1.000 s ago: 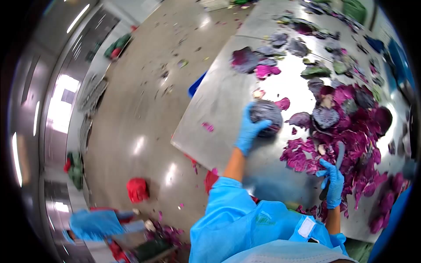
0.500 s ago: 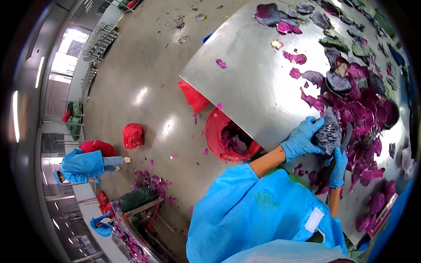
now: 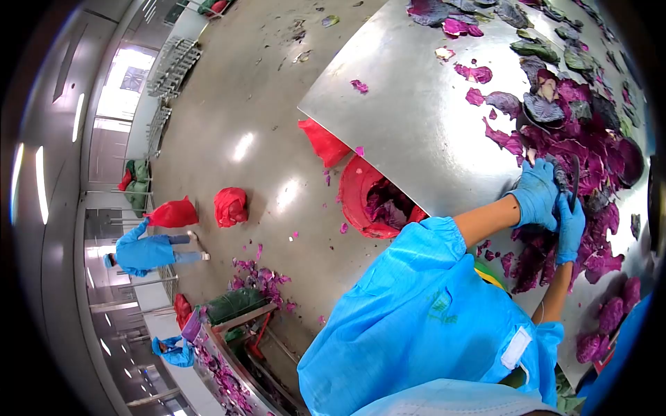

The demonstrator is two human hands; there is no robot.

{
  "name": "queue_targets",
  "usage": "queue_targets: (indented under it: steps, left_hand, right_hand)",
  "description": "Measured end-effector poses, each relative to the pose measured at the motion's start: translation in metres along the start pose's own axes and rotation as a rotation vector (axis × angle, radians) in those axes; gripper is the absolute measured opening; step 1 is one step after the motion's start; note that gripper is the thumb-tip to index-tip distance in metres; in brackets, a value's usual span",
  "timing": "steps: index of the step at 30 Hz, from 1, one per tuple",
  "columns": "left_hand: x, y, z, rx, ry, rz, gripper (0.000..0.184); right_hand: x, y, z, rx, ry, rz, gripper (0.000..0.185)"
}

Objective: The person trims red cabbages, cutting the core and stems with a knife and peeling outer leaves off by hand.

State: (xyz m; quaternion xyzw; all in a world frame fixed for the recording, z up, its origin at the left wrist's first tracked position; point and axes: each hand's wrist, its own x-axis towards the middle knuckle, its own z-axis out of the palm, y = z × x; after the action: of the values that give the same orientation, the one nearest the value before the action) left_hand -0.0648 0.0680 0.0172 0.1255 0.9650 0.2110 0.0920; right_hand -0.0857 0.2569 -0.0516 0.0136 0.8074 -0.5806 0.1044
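Both hands wear blue gloves and meet over the right side of the metal table (image 3: 409, 104). My left hand (image 3: 538, 193) is wrapped round a dark purple cabbage (image 3: 557, 168), most of it hidden behind the fingers. Just right of it, my right hand (image 3: 571, 229) is closed on a knife (image 3: 575, 173), whose curved blade points up beside the cabbage. A heap of torn purple leaves (image 3: 590, 149) lies around and beyond both hands.
A red bin (image 3: 354, 201) with leaves stands at the table's near-left edge. Purple cabbages (image 3: 610, 315) lie at the right. On the floor is a red sack (image 3: 230, 206). A person in blue (image 3: 144, 251) holds another red bag; a second person (image 3: 173, 351) is by a leaf-covered table.
The cabbage came from the table's middle to the right hand's knife, then both hands shifted up and right in view. The left hand now covers more of it. The distant person has lifted an arm.
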Motion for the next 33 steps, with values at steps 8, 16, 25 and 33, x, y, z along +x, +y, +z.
queue_targets:
  steps: [8,16,25,33]
  left_hand:
    - [-0.005,-0.004,0.034,-0.153,0.378,0.048,0.069]
    - [-0.048,0.004,0.041,-0.161,0.506,0.29,0.082]
    - [-0.099,-0.006,0.011,-0.22,0.181,0.071,0.107]
    - [-0.083,-0.026,0.009,-0.476,0.034,-0.11,0.114]
  right_hand:
    - [0.061,-0.01,0.014,-0.585,-0.05,0.044,0.036]
    - [0.072,0.015,0.001,-0.746,0.083,0.128,0.044]
    - [-0.057,-0.092,-0.019,-0.164,0.225,0.084,0.052]
    - [-0.2,-0.011,0.028,0.529,0.027,0.289,0.031]
